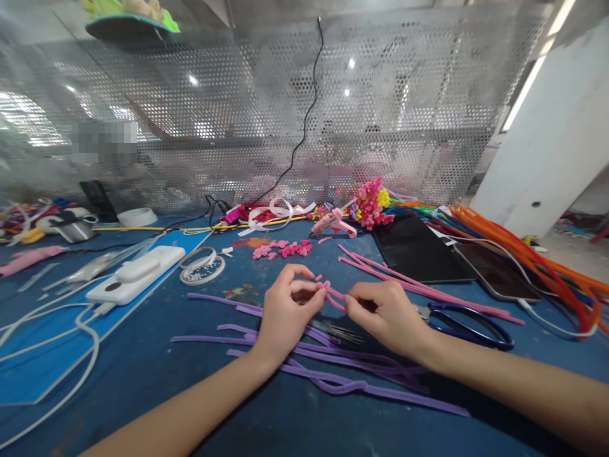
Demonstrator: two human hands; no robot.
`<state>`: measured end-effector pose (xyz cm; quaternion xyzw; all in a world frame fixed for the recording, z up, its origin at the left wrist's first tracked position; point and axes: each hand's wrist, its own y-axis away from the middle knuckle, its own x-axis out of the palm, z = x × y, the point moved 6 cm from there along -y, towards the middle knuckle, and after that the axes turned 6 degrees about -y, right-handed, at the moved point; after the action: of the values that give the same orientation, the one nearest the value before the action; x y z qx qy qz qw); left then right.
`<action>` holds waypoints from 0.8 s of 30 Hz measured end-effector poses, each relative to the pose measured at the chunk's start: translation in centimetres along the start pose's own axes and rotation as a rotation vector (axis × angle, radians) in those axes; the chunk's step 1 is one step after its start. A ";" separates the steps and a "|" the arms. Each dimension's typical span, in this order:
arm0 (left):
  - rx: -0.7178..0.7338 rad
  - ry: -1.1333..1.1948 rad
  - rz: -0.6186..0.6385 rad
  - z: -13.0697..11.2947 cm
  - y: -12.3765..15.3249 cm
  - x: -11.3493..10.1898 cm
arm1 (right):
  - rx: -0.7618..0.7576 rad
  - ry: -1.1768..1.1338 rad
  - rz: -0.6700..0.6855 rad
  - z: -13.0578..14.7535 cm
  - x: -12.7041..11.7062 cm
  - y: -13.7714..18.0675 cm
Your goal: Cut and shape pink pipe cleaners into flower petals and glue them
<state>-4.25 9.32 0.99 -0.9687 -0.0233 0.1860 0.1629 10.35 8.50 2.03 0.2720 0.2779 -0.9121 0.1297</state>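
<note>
Between my two hands a short pink pipe cleaner [335, 300] is bent into a small loop at one end. My left hand [291, 303] pinches the looped end between thumb and forefinger. Thumb and fingers of my right hand [380, 312] are closed on the other end. Below both hands several purple pipe cleaners [342, 381] lie across the table, with thin wires [340, 331] among them. Scissors with dark blue handles [469, 325] rest partly behind my right wrist. Long pink pipe cleaners [428, 289] stretch beyond my right hand.
Small pink pieces [281, 249] lie ahead, near a pink glue gun [333, 222] and a pink flower bunch [373, 203]. A black tablet [419, 251] and a phone [495, 270] are on the right. A white power bank [136, 276] and a dish of beads [202, 270] stand left.
</note>
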 end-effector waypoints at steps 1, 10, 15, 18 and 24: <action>0.000 -0.001 0.004 0.0 0.0 0.0 | -0.010 0.002 0.004 0.1 0.0 0.1; 0.018 -0.037 0.008 -0.4 0.2 0.2 | 0.017 0.060 -0.016 -0.5 0.1 0.0; 0.204 -0.199 0.044 -1.7 1.3 0.7 | -0.002 0.061 0.022 -0.3 0.3 0.4; 0.213 -0.152 0.112 -1.9 1.6 1.1 | -0.018 -0.041 0.088 0.0 0.4 0.1; -0.195 0.395 0.218 0.4 0.2 1.9 | 0.154 -0.600 0.195 -2.0 -0.2 -1.9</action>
<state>-2.63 9.48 -0.09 -0.9942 0.0959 0.0061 0.0488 10.58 11.19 1.57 0.0255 0.1301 -0.9532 0.2717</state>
